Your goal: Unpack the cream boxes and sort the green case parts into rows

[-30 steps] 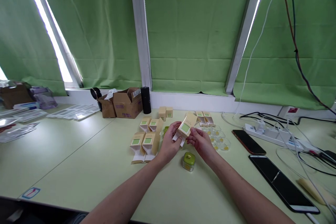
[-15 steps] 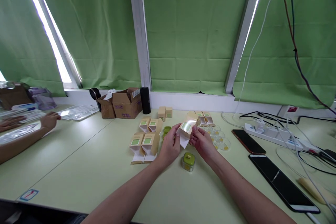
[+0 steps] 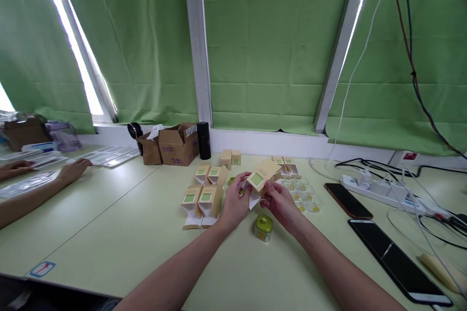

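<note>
Both my hands hold a small tan carton point(image 3: 261, 175) with a green square label, tilted above the table. My left hand point(image 3: 235, 201) grips its lower left end, where a white flap hangs open. My right hand point(image 3: 280, 201) pinches its lower right side. A small green jar with a clear base point(image 3: 263, 227) stands on the table just below my hands. Several similar tan cartons point(image 3: 202, 198) stand open to the left, and more point(image 3: 286, 165) lie behind.
Clear plastic trays with yellow pieces point(image 3: 304, 194) lie to the right. Two phones point(image 3: 348, 200) point(image 3: 397, 260), a power strip point(image 3: 379, 187) and cables fill the right side. Cardboard boxes point(image 3: 178, 145) and a black cylinder point(image 3: 203, 140) stand at the back. Another person's hands point(image 3: 75, 171) rest far left.
The carton has turned between my hands, its green label now facing up again. The other person's hand came into view at far left and shifted slightly right.
</note>
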Motion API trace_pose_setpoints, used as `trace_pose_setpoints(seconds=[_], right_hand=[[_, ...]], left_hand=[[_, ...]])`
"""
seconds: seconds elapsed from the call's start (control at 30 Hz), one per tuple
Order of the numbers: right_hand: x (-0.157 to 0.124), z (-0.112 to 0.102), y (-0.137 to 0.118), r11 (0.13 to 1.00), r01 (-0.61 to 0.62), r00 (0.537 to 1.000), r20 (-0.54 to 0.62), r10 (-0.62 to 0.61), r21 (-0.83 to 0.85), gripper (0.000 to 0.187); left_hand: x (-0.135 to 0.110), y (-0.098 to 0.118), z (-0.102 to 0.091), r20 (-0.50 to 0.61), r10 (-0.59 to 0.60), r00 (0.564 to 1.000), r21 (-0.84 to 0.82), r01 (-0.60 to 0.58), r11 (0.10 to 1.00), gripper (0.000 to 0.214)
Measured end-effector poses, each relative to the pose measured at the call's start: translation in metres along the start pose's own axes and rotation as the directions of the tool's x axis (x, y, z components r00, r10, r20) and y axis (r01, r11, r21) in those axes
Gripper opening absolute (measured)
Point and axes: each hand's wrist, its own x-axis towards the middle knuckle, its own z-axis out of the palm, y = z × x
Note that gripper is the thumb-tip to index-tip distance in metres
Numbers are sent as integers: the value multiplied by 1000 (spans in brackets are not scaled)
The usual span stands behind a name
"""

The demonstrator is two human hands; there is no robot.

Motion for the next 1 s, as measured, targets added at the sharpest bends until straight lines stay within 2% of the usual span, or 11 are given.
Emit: trace_pose_setpoints(seconds=[0.17,0.43,0.77,1.0], right_hand=[[-6,4,-5,999,40,996,82,-38,-23,52],[-6,4,-6,998,44,999,27,-43,-43,49],[-2,-4,-5,998,55,998,-6,-55,-28,48],[4,-10,-1,995,80,994,-66,-84,-55,52]], left_hand=[[1,0,0,-30,-16,999,37,17,999,28],[2,1,-1,0,-92,996,-54,92,994,33],[0,10,-2,129,-189,973,-258,217,941,60],[0,9,-3,119,-243,963,-307,268,913,61]])
